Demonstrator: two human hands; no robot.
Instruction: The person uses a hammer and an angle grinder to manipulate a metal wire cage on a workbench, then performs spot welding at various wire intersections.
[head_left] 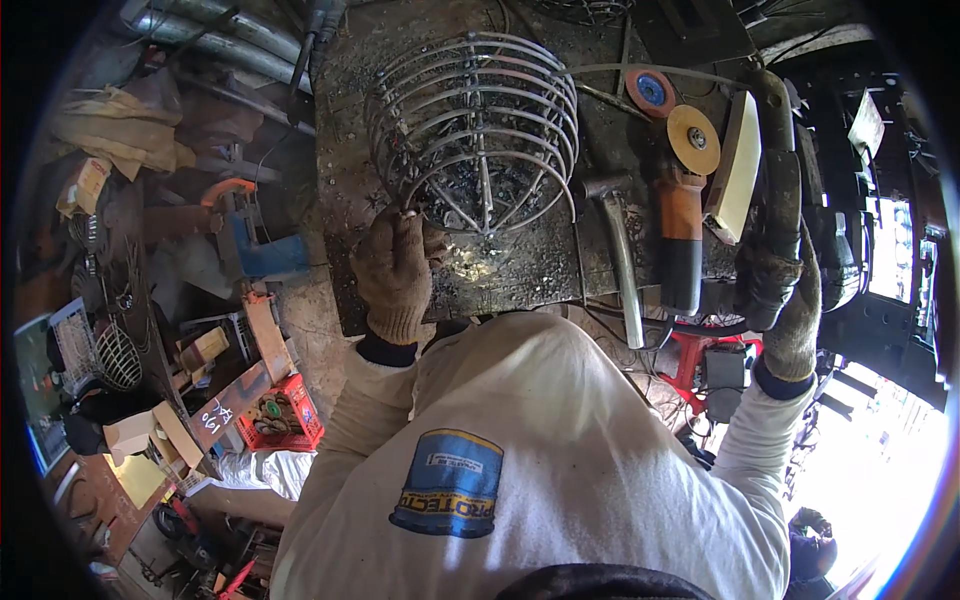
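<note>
A round-bottomed cage of bent metal rods (484,130) lies on the dark, grimy workbench top. My left hand (393,265), in a knitted glove, is closed on the near left edge of this cage, its fingertips pinching the rod there. At the right, my gloved right hand (797,322) is wrapped round a dark, thick handle that looks like a welding electrode holder (778,120). From its far end a thin grey rod (665,68) reaches left to the cage's upper right side; I cannot tell whether they touch. Part of my right fingers is hidden.
Between cage and right hand lie a hammer (622,265), an orange and grey angle grinder (683,220), a blue and orange disc (651,92) and a pale wedge-shaped block (735,165). A blue vise (268,250) and a red crate (290,420) stand left; a red stool (690,360) is below right.
</note>
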